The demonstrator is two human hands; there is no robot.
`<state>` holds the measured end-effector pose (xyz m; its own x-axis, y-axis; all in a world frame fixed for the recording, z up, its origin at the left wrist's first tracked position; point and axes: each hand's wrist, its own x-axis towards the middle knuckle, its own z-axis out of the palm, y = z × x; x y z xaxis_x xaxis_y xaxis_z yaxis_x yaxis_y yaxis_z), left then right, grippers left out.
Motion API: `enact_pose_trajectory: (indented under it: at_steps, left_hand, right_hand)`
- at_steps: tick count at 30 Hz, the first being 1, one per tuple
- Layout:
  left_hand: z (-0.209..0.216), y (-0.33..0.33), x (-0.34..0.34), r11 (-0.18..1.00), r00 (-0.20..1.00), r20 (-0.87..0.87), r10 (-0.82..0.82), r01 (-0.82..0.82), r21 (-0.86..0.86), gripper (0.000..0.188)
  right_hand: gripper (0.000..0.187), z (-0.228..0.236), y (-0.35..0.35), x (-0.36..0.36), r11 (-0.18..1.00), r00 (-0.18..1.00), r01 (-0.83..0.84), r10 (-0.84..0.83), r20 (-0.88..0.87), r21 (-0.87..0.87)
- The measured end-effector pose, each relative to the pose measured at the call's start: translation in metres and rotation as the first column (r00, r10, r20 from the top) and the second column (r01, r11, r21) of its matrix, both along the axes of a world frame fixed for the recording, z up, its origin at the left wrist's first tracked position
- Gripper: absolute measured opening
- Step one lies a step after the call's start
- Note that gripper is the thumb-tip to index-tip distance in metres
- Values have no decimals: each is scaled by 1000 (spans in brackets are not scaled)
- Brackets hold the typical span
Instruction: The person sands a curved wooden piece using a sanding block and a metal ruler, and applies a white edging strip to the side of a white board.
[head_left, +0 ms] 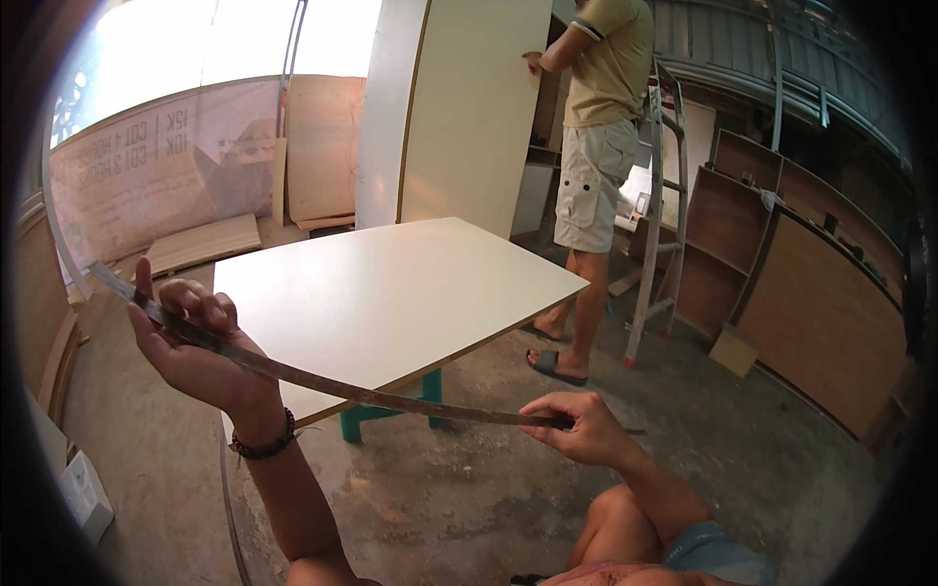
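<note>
A long, thin, flexible dark brown strip [391, 398] spans between my two hands and sags slightly in the middle. My left hand [220, 366], raised palm up at the left, holds the strip across the palm with its fingers partly curled. Beyond that hand the strip's end looks paler. At the lower right my right hand [589, 430] pinches the strip between thumb and fingers, and a short tail sticks out past it. Behind the strip lies a white board [391, 293] with a brown edge, flat on a green support [391, 412].
A person [596, 146] in sandals stands beyond the board, beside a tall pale cabinet panel [474, 107]. A stepladder [660, 234] and brown wooden cabinets [831, 303] stand at the right. Planks [200, 244] lie at the far left. A white box [86, 496] sits at the lower left.
</note>
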<state>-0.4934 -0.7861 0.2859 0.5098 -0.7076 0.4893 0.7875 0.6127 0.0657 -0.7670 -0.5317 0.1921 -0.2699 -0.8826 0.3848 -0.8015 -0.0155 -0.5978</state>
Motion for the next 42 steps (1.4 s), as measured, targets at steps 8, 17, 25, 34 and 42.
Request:
enact_pose_trajectory:
  at_steps: [8, 17, 25, 34, 42]
  left_hand:
    - [-5, -4, 0, 999, 1000, 2, -18, 18, -39, 48]
    - [-8, -8, 6, 998, 995, 83, -61, 60, 10, 45]
    - [0, -7, 9, 991, 935, 354, -24, -25, 132, 43]
    - [-7, -4, 1, 1000, 752, 659, -25, 17, 19, 44]
    - [-9, -16, 2, 992, 885, 466, 5, -63, 110, 40]
  right_hand:
    - [27, -1, 0, 0, 1000, 1000, 14, -14, -3, -2]
    - [28, -5, -5, -4, 999, 1000, 19, -20, -18, -34]
    - [28, -10, -9, -18, 993, 999, 19, -15, 38, -112]
    - [26, -1, -5, -5, 973, 995, 2, 20, 96, -232]
    - [21, -11, -11, -18, 925, 994, 96, -67, 91, -368]
